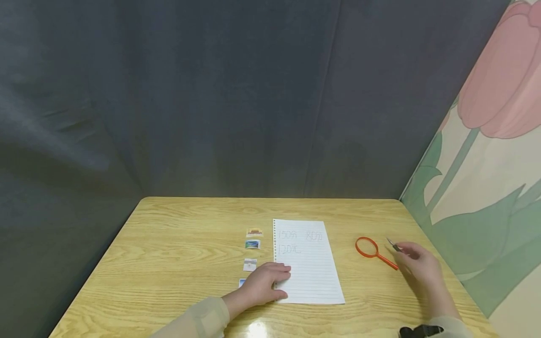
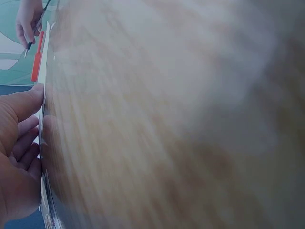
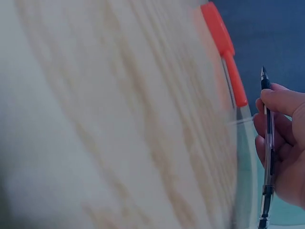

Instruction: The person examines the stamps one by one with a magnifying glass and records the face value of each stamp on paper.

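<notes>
A lined sheet of paper (image 1: pixel 308 277) with punched holes down its left edge lies on the table, with handwriting across its upper lines. My left hand (image 1: pixel 266 283) rests on the lower left edge of the sheet, fingers fairly straight. Over at the right, my right hand (image 1: pixel 420 265) pinches a pen (image 3: pixel 268 143) between thumb and fingers, its tip pointing away from me. Just left of that hand lies a red magnifying glass (image 1: pixel 388 262), handle toward me. In the left wrist view the left hand (image 2: pixel 19 138) lies flat against the surface.
Several small stamp-like pictures stand in a column left of the paper, among them a yellow one (image 1: pixel 254 232), a blue-green one (image 1: pixel 252 244) and a pale one (image 1: pixel 250 265). Another is partly hidden by the left hand. A dark curtain (image 1: pixel 236 103) hangs behind the wooden table (image 1: pixel 177 263).
</notes>
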The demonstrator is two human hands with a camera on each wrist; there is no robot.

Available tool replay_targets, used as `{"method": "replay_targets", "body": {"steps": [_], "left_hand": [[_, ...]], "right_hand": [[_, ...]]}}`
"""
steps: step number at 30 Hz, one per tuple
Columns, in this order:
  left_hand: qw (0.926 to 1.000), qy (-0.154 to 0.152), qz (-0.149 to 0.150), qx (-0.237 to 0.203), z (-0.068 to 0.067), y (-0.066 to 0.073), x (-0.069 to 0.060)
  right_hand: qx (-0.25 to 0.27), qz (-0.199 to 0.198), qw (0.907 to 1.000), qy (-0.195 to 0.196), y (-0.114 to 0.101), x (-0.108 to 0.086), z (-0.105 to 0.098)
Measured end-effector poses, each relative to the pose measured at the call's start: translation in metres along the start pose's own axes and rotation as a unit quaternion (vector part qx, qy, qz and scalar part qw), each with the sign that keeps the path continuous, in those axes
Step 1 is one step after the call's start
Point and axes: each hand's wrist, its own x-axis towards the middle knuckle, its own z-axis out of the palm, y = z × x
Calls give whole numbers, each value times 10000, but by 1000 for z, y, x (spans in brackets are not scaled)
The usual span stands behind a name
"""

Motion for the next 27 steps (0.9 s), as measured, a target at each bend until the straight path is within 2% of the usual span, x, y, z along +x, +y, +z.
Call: {"method": "replay_targets", "body": {"steps": [9, 17, 27], "left_hand": [[10000, -29, -27, -11, -1, 0, 0], [10000, -39, -71, -16, 0, 1, 0], [10000, -43, -72, 6, 2, 0, 0]], "right_hand": [[-558, -401, 9976, 120, 17, 3, 1], [-926, -421, 9948, 23, 19, 5, 4], [-941, -610, 9937, 64, 23, 5, 6]]}}
